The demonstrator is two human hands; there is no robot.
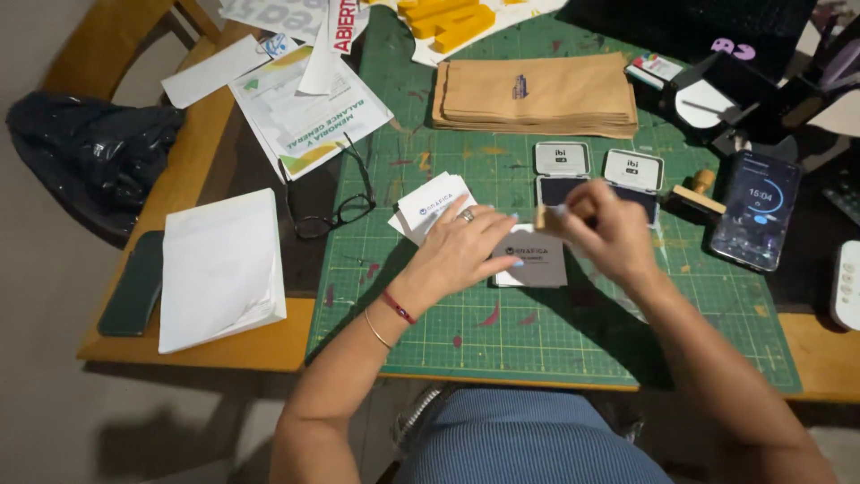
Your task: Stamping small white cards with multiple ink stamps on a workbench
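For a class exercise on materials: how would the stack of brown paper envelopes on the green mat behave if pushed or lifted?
The brown paper envelopes lie flat and neatly squared, so a push would probably slide them, perhaps fanning the upper sheets. Being thin paper, a single one would likely flop; the whole stack looks stiffer.

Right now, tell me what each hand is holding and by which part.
The right hand grips a small wooden stamp by its handle end, though motion blur hides the exact hold. The left hand holds nothing; its fingers press flat on a grey card.
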